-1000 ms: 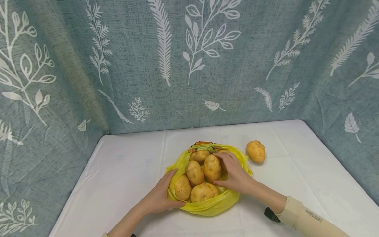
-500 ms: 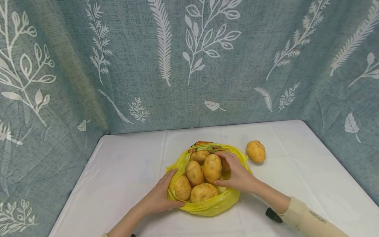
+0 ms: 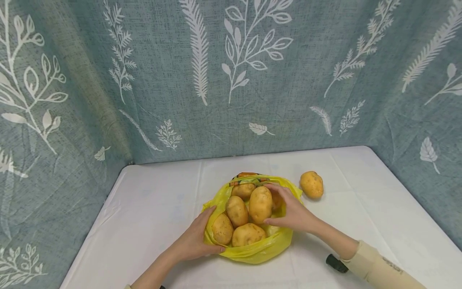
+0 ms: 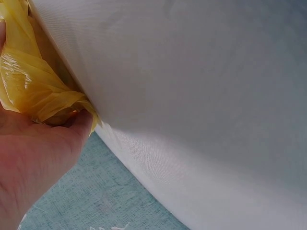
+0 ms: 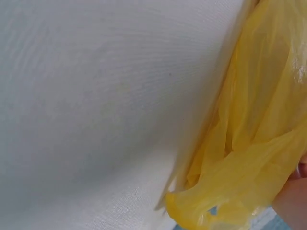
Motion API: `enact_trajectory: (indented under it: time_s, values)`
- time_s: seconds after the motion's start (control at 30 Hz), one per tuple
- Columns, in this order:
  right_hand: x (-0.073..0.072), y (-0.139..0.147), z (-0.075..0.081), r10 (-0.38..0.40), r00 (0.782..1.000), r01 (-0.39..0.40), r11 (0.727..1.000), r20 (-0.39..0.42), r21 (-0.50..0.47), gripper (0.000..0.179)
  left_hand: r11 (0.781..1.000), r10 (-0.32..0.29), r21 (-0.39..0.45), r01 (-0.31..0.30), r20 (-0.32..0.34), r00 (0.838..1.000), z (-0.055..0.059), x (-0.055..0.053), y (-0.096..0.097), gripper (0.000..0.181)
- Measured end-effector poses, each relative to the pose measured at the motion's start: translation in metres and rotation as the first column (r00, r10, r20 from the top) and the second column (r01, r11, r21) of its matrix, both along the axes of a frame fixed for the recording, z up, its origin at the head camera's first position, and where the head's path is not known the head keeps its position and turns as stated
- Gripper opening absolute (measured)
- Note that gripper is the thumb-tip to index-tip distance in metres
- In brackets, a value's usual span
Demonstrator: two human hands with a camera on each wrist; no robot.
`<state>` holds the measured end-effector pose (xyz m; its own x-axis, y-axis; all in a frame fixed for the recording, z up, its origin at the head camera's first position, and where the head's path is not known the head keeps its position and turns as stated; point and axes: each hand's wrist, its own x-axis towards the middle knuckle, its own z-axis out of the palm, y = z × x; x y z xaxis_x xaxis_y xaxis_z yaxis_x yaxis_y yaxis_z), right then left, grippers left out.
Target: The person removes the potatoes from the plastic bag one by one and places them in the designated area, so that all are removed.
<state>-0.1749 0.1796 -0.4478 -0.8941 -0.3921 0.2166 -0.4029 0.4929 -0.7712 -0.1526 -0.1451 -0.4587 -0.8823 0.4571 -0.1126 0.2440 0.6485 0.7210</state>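
A yellow plastic bag point(image 3: 258, 256) stands open-mouthed on the white table with several potatoes inside. My left hand point(image 3: 195, 239) grips the bag's left side, its thumb at the front rim; the left wrist view shows that hand point(image 4: 43, 153) against the crumpled yellow plastic point(image 4: 29, 81). Inside the mouth, my right hand point(image 3: 297, 212) holds a potato point(image 3: 260, 204) between thumb and fingers. Next to it in the bag lie another potato point(image 3: 237, 211) and a front one point(image 3: 249, 235). In the right wrist view the bag point(image 5: 259, 124) hides most of the right hand point(image 5: 293, 199).
One loose potato point(image 3: 312, 185) lies on the table behind and right of the bag. The white-covered table point(image 3: 155, 208) has rounded far corners. A blue-green leaf-patterned cloth point(image 3: 216, 120) hangs behind and at both sides. A dark device point(image 3: 337, 263) sits at the right wrist.
My right hand has shifted slightly to the right with the potato, which has risen a little and moved right. The left hand and the bag stay in place.
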Motion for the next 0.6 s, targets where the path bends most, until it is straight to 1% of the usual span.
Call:
enact_trajectory:
  time_s: [0.2, 0.37, 0.6]
  values:
    - [0.001, 0.004, 0.004, 0.039, 0.998, -0.035, 0.996, 0.041, -0.078, 0.088, 1.000, 0.006, -0.010, -0.006, -0.006, 1.000, -0.003, 0.001, -0.001, 0.114]
    - [-0.001, 0.007, 0.005, 0.089, 0.994, -0.078, 0.985, 0.069, -0.152, 0.087, 1.000, 0.014, -0.017, -0.014, 0.001, 1.000, -0.005, 0.000, -0.002, 0.114]
    - [-0.003, 0.013, 0.005, 0.128, 0.983, -0.093, 0.967, 0.135, -0.236, 0.088, 1.000, 0.009, -0.014, -0.009, -0.001, 1.000, -0.005, 0.000, -0.002, 0.114]
